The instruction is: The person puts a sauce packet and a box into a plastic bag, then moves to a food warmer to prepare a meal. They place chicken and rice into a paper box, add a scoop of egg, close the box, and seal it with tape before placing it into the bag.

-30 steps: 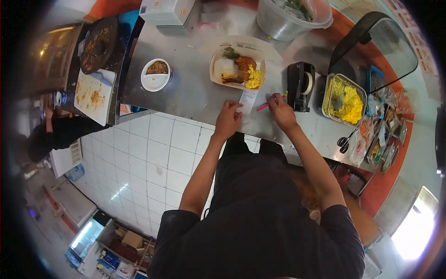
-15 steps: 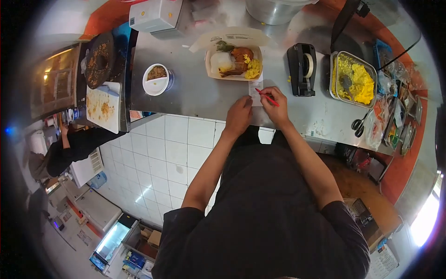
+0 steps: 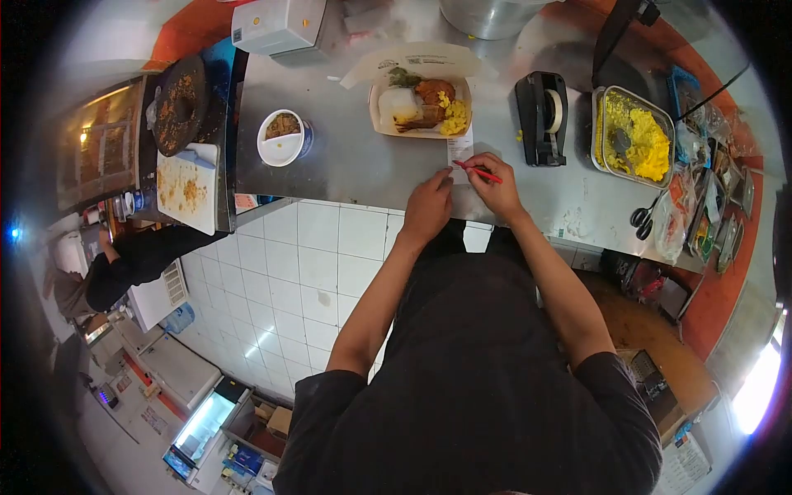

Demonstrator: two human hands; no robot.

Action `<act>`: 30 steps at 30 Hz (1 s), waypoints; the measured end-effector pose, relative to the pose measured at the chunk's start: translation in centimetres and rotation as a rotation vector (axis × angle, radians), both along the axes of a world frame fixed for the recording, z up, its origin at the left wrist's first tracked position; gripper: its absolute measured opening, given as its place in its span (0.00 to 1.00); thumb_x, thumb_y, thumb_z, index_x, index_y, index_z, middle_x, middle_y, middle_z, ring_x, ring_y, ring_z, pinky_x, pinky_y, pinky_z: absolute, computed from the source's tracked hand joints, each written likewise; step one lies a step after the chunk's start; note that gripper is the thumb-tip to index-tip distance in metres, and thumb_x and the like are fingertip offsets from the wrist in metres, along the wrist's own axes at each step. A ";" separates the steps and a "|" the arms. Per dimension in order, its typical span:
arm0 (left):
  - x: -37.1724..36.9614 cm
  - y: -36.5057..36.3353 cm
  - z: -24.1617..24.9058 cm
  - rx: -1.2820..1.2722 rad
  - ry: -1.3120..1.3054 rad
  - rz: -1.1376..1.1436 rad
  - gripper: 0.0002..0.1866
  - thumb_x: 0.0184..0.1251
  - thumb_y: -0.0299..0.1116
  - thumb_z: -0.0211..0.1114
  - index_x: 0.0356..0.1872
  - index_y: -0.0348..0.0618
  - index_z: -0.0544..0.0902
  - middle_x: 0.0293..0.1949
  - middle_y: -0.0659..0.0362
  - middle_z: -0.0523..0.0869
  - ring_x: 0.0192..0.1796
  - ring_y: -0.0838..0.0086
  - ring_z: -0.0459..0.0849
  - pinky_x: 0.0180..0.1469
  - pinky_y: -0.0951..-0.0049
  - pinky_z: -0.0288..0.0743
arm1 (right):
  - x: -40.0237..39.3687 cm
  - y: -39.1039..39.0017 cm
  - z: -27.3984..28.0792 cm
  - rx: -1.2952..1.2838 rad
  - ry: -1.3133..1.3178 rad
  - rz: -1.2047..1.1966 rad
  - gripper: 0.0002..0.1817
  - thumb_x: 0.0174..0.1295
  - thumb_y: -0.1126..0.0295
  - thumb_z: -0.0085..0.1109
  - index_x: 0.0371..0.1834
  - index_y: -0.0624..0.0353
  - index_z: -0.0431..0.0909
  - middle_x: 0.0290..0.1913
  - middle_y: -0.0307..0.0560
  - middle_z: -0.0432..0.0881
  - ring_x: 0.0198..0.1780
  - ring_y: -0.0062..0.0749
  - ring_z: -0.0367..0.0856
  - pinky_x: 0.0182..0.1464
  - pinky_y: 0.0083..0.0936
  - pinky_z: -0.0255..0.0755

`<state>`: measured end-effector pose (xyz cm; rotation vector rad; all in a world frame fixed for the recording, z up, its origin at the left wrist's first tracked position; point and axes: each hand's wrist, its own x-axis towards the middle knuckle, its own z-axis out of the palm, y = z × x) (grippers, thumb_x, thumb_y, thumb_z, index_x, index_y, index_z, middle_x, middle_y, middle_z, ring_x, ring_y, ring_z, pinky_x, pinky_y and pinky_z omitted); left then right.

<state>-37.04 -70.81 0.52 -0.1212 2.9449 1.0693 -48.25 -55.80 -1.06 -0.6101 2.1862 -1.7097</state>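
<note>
My right hand (image 3: 495, 190) grips a red pen (image 3: 483, 173), its tip low on a narrow white printed receipt (image 3: 460, 150) on the steel counter. Fingers curled, my left hand (image 3: 427, 206) presses at the receipt's lower left edge; its fingertips are partly hidden. Just beyond the receipt stands an open paper food box (image 3: 419, 134), its lid flap folded back. Inside are white rice (image 3: 399, 106), a browned piece of food (image 3: 435, 91), yellow crumbly food (image 3: 454, 115) and something green (image 3: 403, 77).
A tape dispenser (image 3: 540, 120) stands right of the box, then a clear container of yellow food (image 3: 634, 136) and scissors (image 3: 643, 219). Leftward are a white two-part bowl (image 3: 283, 148) and a stained cutting board (image 3: 188, 190). A metal pot (image 3: 491, 18) is behind. Another person (image 3: 124, 268) is far left.
The pen lies flatter in my right hand, its tip slightly lower on the receipt. My left hand stays by the receipt's edge. The whole view has shifted slightly.
</note>
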 end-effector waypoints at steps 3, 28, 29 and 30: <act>-0.1 -0.1 0.1 -0.001 0.028 -0.013 0.15 0.64 0.27 0.61 0.51 0.33 0.81 0.60 0.50 0.76 0.50 0.52 0.83 0.52 0.55 0.78 | 0.1 0.2 0.1 0.043 0.001 -0.006 0.06 0.60 0.78 0.61 0.40 0.65 0.82 0.39 0.48 0.83 0.38 0.32 0.84 0.42 0.24 0.77; -11.8 -13.5 10.2 0.170 0.410 0.266 0.34 0.59 0.27 0.68 0.69 0.38 0.68 0.64 0.38 0.71 0.64 0.46 0.72 0.67 0.52 0.65 | -10.1 -6.2 12.3 0.185 0.593 -0.150 0.28 0.56 0.78 0.62 0.64 0.62 0.73 0.60 0.61 0.72 0.65 0.54 0.70 0.65 0.40 0.67; -11.6 -14.3 10.4 0.165 0.418 0.262 0.34 0.59 0.27 0.68 0.69 0.38 0.68 0.64 0.38 0.71 0.64 0.46 0.72 0.67 0.52 0.65 | -10.9 -6.7 12.5 0.293 0.503 -0.077 0.31 0.56 0.75 0.64 0.67 0.58 0.71 0.61 0.60 0.72 0.64 0.54 0.71 0.65 0.39 0.68; -11.4 -15.1 10.4 0.102 0.243 0.192 0.36 0.57 0.31 0.72 0.68 0.40 0.69 0.64 0.37 0.70 0.66 0.44 0.70 0.67 0.52 0.65 | -11.6 -7.1 12.6 0.399 0.411 -0.006 0.35 0.55 0.72 0.67 0.69 0.54 0.70 0.62 0.58 0.71 0.63 0.54 0.71 0.64 0.37 0.68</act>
